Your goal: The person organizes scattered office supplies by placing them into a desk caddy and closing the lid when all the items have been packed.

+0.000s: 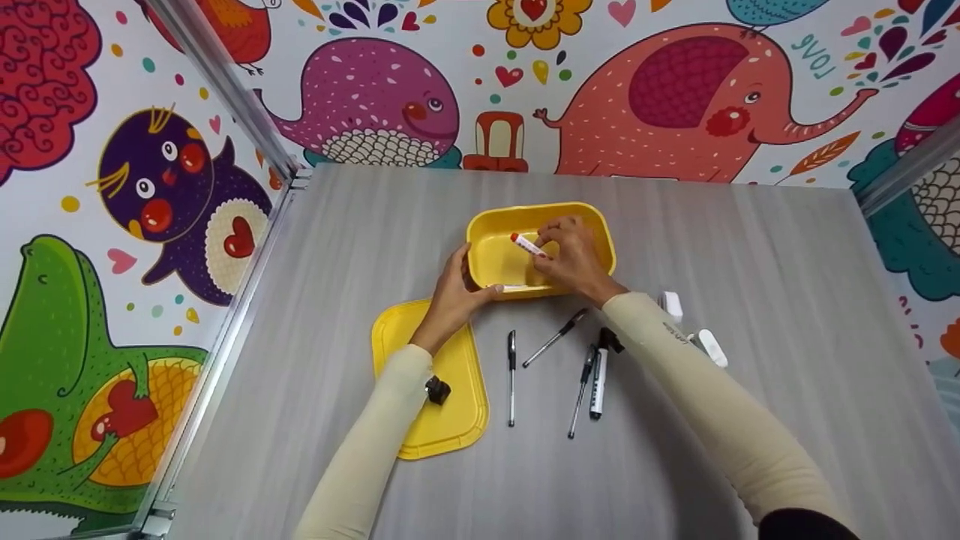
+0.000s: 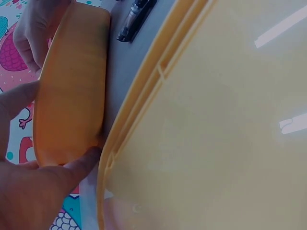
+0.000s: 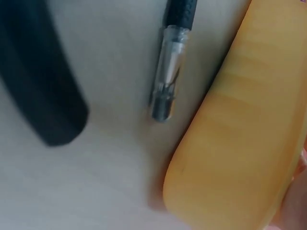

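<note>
Person at a grey wood-grain table (image 1: pixel 337 247), both hands at work on one box. Right hand (image 1: pixel 574 255) is closed down to a pinch: thumb and fingertips hold a slim white marker with a red end (image 1: pixel 527 244) by its near part. The marker is over the inside of an open yellow plastic box, rectangular with rounded corners (image 1: pixel 491 259); I can't tell whether it touches the floor. Its red end points away from the person and to their left; long axis runs diagonally, far left to near right, across the box's length.

Left hand (image 1: pixel 456 292) grips the box at its near left corner, thumb apart from the fingers, thumb on the near wall and fingers at the left end. Box lies with its long axis roughly left to right. A white item (image 1: pixel 514 286) sits along the near inner wall, mostly hidden.

Under the left forearm: flat yellow plastic lid (image 1: pixel 457 375), long axis running nearly away from the person. Nearer than the box, three clear pens with black caps: one straight (image 1: pixel 512 379), two slanted (image 1: pixel 556 338) (image 1: pixel 583 390), all capped ends away. A thick white-and-black marker (image 1: pixel 599 381) lies beside the rightmost pen. Two white objects (image 1: pixel 673 305) (image 1: pixel 711 348) show past the right forearm, partly covered.
</note>
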Action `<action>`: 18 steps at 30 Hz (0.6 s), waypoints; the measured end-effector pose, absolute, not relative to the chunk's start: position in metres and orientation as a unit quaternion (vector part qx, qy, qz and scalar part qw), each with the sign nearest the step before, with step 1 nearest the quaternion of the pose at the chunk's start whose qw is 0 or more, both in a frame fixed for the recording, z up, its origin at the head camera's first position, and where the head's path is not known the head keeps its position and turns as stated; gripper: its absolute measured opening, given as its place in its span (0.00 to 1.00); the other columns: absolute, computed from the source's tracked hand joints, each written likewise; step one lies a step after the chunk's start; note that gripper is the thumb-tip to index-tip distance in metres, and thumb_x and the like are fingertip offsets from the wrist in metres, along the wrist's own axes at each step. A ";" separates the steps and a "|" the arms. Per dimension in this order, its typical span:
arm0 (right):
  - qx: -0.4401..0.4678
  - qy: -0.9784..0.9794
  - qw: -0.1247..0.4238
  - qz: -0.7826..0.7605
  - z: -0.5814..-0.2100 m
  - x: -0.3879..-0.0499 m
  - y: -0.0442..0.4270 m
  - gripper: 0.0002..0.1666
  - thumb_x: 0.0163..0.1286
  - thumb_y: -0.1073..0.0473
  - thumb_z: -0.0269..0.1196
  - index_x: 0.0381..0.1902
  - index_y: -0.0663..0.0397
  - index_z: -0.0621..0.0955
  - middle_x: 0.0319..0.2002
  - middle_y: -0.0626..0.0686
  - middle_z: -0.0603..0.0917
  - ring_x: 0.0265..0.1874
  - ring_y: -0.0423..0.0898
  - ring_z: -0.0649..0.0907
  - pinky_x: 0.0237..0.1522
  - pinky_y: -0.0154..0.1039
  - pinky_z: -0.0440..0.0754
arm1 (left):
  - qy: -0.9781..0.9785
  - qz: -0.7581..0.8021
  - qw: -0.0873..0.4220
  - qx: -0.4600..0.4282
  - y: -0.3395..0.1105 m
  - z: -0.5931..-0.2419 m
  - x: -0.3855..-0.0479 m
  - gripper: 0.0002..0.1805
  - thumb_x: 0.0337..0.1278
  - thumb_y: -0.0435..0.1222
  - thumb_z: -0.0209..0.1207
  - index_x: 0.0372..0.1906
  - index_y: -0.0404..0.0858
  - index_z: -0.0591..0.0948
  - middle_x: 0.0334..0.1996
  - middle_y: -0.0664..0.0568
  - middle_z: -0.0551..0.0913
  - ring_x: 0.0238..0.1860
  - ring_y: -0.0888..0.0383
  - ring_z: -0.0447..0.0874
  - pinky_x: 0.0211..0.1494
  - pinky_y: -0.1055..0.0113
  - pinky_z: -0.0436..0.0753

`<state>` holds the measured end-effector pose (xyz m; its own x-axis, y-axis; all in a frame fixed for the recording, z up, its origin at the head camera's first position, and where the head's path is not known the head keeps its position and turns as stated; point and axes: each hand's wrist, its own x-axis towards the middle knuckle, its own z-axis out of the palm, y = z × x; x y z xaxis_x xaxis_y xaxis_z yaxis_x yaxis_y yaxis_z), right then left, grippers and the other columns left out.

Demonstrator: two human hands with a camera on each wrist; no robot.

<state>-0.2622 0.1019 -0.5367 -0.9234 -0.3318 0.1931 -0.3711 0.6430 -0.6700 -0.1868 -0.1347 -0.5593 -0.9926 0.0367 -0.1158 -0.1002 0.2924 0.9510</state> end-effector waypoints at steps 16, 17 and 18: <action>0.204 -0.928 -0.050 0.307 -0.541 -0.276 0.068 0.16 0.69 0.53 0.79 0.45 0.61 0.94 0.54 0.57 0.88 0.59 0.58 0.74 0.70 0.56 0.67 | 0.814 0.578 0.059 -0.020 -0.135 -0.558 -0.188 0.56 0.68 0.41 0.76 0.90 0.41 0.53 0.88 0.43 0.56 0.86 0.47 0.60 0.86 0.56 0.63; 0.206 -0.928 -0.054 0.307 -0.542 -0.277 0.066 0.18 0.70 0.51 0.79 0.45 0.61 0.94 0.51 0.56 0.89 0.57 0.57 0.75 0.67 0.55 0.69 | 0.815 0.576 0.059 -0.021 -0.135 -0.558 -0.187 0.56 0.68 0.41 0.76 0.90 0.41 0.53 0.88 0.43 0.57 0.86 0.48 0.60 0.86 0.56 0.63; 0.209 -0.927 -0.059 0.305 -0.542 -0.278 0.064 0.20 0.71 0.48 0.78 0.45 0.61 0.94 0.48 0.55 0.88 0.55 0.56 0.75 0.66 0.54 0.69 | 0.815 0.576 0.059 -0.022 -0.135 -0.558 -0.187 0.56 0.68 0.41 0.76 0.90 0.41 0.53 0.88 0.43 0.57 0.86 0.48 0.60 0.86 0.56 0.63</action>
<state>-0.2776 0.0641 -0.5419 -0.9054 -0.4241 0.0175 -0.3516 0.7265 -0.5904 -0.1871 -0.1353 -0.5576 -0.9921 0.0329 -0.1211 -0.1031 0.3366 0.9360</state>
